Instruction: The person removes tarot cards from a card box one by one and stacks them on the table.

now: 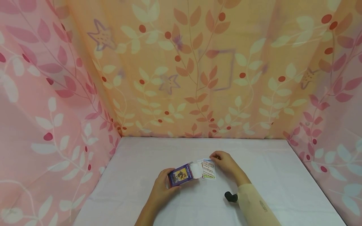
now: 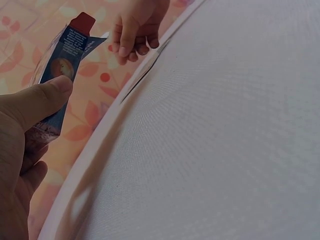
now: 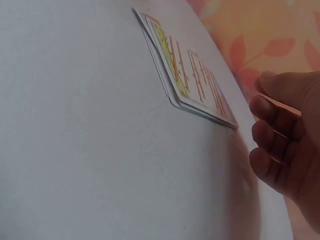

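A small purple card box (image 1: 179, 175) with a picture on its front is gripped by my left hand (image 1: 164, 185), the thumb along its near side. Its white end flap (image 1: 197, 170) stands out toward the cards. In the left wrist view the box (image 2: 59, 70) shows a narrow printed side and a red tab. A small pile of picture cards (image 1: 209, 169) lies on the table, the top one printed with brown branch-like lines. My right hand (image 1: 225, 162) is by the pile's far right corner, fingers loosely bent. The right wrist view shows a gap between its fingers and the cards (image 3: 192, 72).
A white cloth covers the table (image 1: 124, 194). Patterned fabric (image 1: 192, 103) closes off the back, with pink leafy fabric on both sides. A black object (image 1: 231, 197) juts out beside the right forearm's beige sleeve (image 1: 255, 202).
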`<act>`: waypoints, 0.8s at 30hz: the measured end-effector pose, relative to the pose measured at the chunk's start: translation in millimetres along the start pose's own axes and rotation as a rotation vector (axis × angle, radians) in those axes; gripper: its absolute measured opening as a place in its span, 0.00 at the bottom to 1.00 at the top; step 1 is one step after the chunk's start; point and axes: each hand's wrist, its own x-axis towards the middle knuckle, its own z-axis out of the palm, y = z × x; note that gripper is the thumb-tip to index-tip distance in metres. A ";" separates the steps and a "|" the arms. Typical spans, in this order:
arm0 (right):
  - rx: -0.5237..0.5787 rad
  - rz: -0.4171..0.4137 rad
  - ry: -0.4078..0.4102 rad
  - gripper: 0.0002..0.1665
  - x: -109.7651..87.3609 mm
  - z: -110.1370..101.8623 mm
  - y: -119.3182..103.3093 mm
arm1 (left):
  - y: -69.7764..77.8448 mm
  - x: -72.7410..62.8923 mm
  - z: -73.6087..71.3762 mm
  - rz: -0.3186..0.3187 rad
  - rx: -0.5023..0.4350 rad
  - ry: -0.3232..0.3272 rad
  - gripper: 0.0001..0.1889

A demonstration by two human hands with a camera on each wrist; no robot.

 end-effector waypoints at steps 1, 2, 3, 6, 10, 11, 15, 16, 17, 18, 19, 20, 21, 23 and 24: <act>0.006 -0.004 0.003 0.06 -1.7 0.4 -1.7 | 0.3 -0.1 -0.1 -0.001 0.002 -0.001 0.43; 0.013 -0.005 0.005 0.06 -3.4 0.9 -3.8 | 0.6 -0.4 -0.2 -0.003 0.003 -0.002 0.43; 0.024 -0.002 0.005 0.06 -5.1 1.2 -6.3 | 0.8 -0.5 -0.4 -0.003 0.003 -0.002 0.43; 0.029 -0.006 0.016 0.06 -9.8 1.9 -13.6 | 1.8 -0.9 -0.6 -0.002 0.005 -0.002 0.43; 0.021 -0.011 0.020 0.05 -15.9 4.1 -18.8 | 1.9 -0.9 -0.1 0.001 0.006 0.002 0.43; 0.013 -0.014 0.022 0.05 -17.4 5.0 -19.0 | 1.7 -0.9 0.0 0.007 0.008 0.001 0.43; 0.008 -0.027 0.036 0.05 -23.8 8.3 -21.4 | -0.2 -0.7 1.0 0.012 0.015 0.000 0.42; 0.008 -0.033 0.042 0.05 -25.3 8.9 -22.2 | -0.5 -0.5 1.0 0.013 0.017 0.001 0.43; 0.016 -0.040 0.047 0.05 -27.1 9.5 -23.5 | -0.9 -0.3 1.1 0.015 0.017 0.001 0.43; 0.024 -0.046 0.053 0.04 -28.7 10.0 -24.9 | -1.3 -0.1 1.2 0.012 0.016 0.002 0.43; 0.034 -0.054 0.057 0.05 -30.5 10.4 -26.7 | -1.5 0.0 1.2 0.016 0.016 0.003 0.43; 0.040 -0.063 0.063 0.05 -32.1 11.0 -28.1 | -1.7 0.2 1.1 0.018 0.015 0.003 0.43; 0.047 -0.068 0.066 0.05 -33.9 11.4 -29.6 | -1.8 0.4 1.0 0.021 0.013 0.004 0.43; 0.065 -0.078 0.073 0.05 -37.9 12.2 -33.2 | -1.8 0.6 0.8 0.026 0.013 0.005 0.43; 0.070 -0.083 0.077 0.05 -39.8 12.5 -34.9 | -1.9 0.7 0.8 0.026 0.014 0.005 0.43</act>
